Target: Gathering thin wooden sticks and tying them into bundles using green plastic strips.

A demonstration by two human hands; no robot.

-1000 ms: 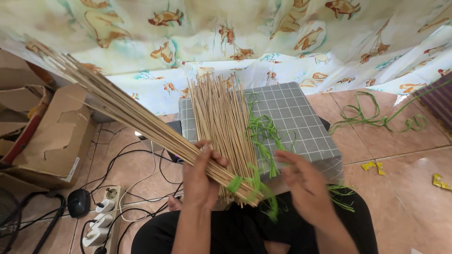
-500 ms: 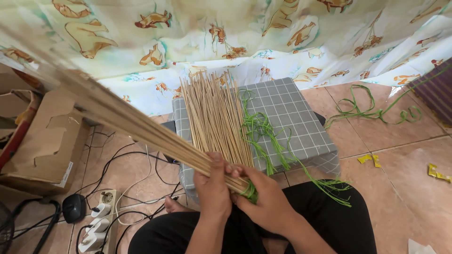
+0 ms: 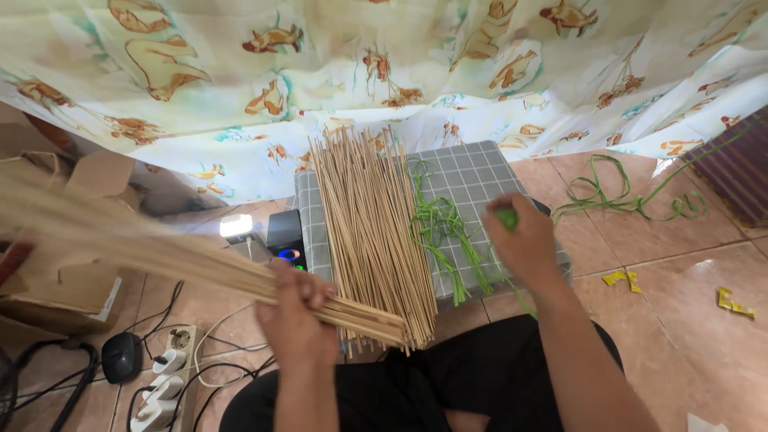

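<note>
Low in the middle of the frame, the person's left hand [image 3: 294, 316] is clamped with curled fingers around a bundle of thin wooden sticks [image 3: 184, 260], which runs from the hand's right side up toward the blurred left edge. Right of centre, the right hand [image 3: 524, 244] is raised with its fingers closed on a green plastic strip [image 3: 506, 218] that trails down past the wrist. Between the hands, a loose pile of sticks [image 3: 372, 228] lies fanned on a grey checked cushion [image 3: 472, 172], with more green strips [image 3: 444, 232] just beside it on the cushion. At upper right a long green strip [image 3: 620, 196] curls on the tiled floor [image 3: 680, 288]. Across the top hangs a patterned cloth [image 3: 384, 72]. Lower left show a power strip [image 3: 164, 380], black cables and cardboard boxes [image 3: 80, 240].
</note>
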